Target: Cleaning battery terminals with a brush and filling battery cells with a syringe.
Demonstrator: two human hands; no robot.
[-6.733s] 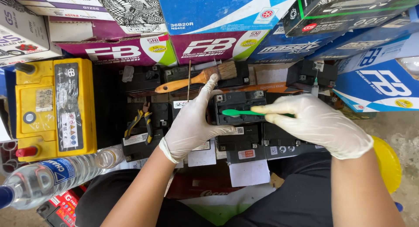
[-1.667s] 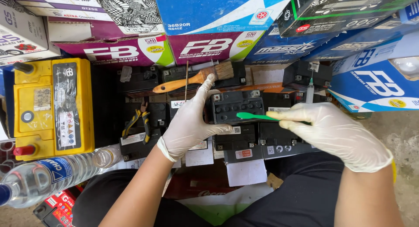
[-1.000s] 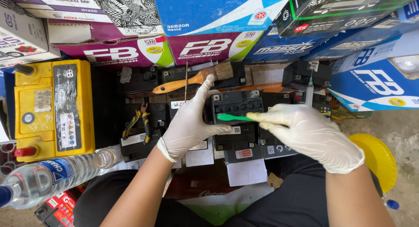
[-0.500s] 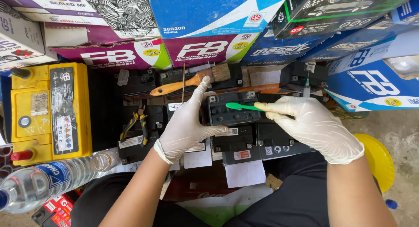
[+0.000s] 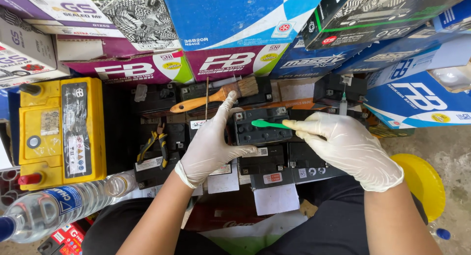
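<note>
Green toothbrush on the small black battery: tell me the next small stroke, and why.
Probably draw the green toothbrush back toward the right hand across the small black battery. Its head sits over the battery's top while the left hand steadies that battery's left end.

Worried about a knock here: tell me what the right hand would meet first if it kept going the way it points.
The right hand points leftward, its green toothbrush over the small black battery. Going on, it would likely reach the left hand gripping that battery's left end; depth is unclear.
</note>
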